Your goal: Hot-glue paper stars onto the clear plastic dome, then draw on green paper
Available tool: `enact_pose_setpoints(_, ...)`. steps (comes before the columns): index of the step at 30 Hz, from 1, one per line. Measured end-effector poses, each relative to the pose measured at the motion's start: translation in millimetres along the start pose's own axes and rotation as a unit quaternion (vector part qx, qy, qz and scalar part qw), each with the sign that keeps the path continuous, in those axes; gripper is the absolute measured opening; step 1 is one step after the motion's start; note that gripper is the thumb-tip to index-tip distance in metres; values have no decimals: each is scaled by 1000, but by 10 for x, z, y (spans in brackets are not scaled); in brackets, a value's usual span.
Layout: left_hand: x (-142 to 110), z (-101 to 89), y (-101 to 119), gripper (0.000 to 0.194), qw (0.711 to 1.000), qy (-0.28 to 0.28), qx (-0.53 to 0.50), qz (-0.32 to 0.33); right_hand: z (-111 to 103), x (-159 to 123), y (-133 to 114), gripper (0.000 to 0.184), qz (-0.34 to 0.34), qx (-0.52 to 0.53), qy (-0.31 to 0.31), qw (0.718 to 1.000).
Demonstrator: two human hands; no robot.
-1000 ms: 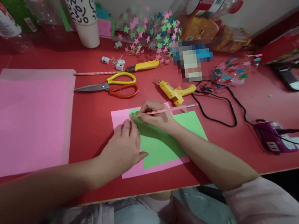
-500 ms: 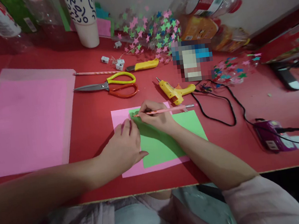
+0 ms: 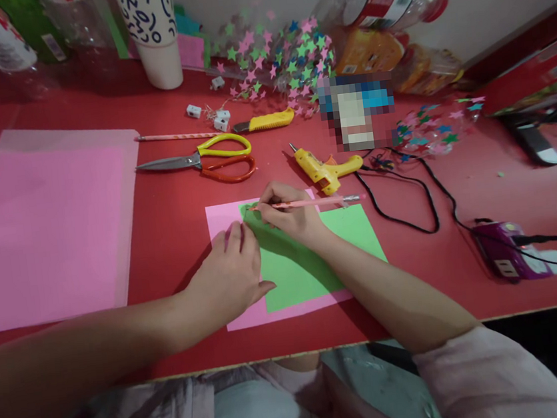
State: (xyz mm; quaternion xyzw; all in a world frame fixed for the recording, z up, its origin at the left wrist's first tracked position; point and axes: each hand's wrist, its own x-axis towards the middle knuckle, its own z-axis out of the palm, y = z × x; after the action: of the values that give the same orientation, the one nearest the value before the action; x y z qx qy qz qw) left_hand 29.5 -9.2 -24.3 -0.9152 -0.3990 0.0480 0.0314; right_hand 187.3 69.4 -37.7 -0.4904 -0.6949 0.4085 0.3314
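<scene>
My right hand (image 3: 292, 214) grips a pink pencil (image 3: 320, 201) with its point on the upper left corner of a green sheet of paper (image 3: 310, 266). A short dark curved line shows beside the pencil point. Under the green sheet lies a larger pink sheet (image 3: 248, 316), its edges showing around it. My left hand (image 3: 232, 268) lies flat across the left edges of both sheets, fingers stretched out and thumb apart.
Behind the sheets lie scissors (image 3: 192, 160), a second pencil (image 3: 177, 136), a yellow utility knife (image 3: 266, 122) and a yellow glue gun (image 3: 327, 170). Its black cord (image 3: 411, 224) curls toward a purple power block (image 3: 502, 254). Bagged pink sheets (image 3: 54, 228) lie left; a cup (image 3: 157, 48) stands behind.
The pencil point has moved slightly up, and a curved line shows more plainly on the green sheet. My left hand stays in place.
</scene>
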Motion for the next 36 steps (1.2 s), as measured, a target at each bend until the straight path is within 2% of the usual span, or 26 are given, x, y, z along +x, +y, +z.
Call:
enact_pose_setpoints(6, 1, 8, -4, 70, 1000, 9, 6, 3, 3, 5, -6, 11, -3, -15, 12, 1000)
enact_pose_setpoints(20, 6, -11, -3, 69, 1000, -12, -1, 2, -21, 41, 8, 14, -30, -60, 2, 998)
enact_pose_setpoints(36, -3, 14, -6, 72, 1000, 10, 11, 9, -36, 37, 21, 16, -53, -73, -12, 996)
